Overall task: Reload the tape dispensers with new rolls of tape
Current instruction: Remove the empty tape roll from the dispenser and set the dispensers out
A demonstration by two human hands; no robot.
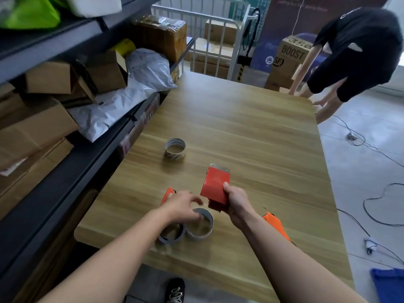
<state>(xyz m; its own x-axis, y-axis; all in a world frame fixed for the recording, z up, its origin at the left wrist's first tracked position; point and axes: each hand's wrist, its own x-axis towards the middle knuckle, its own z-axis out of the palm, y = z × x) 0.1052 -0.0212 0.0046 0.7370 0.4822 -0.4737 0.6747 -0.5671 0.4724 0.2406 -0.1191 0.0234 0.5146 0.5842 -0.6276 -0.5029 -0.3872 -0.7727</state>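
- The red plastic tape dispenser [215, 184] is held up off the table, with its metal cutter edge [218, 167] pointing away from you. Your right hand [237, 203] grips the near end, thumb on the top plate and fingers wrapped beneath.
- Your left hand [182, 204] hovers over the pale roll of clear tape [200, 235] standing nearest you. Its fingers are spread, loosely bent and holding nothing. Motion blur hides whether the fingertips already touch the rim.
- Picking up this roll looks like the step in hand. Take it by the outer wall, not through the core, so the core is free to slide onto the dispenser's spindle.
- Hold the dispenser steady and turn its open side toward your left hand. The spindle is hidden under the plate, so look before you push.
- Find the loose tape end first, lead it toward the cutter, and keep your fingers off the teeth.
- A second grey tape roll [171, 237] sits right against the first, so lift straight up and you will not drag it along.
- A third tape roll [175, 149] stands farther out on the light wooden table [251, 127].
- One orange dispenser [168, 194] shows just beyond your left hand, and another orange dispenser [276, 224] lies under your right forearm. Both are probably next.
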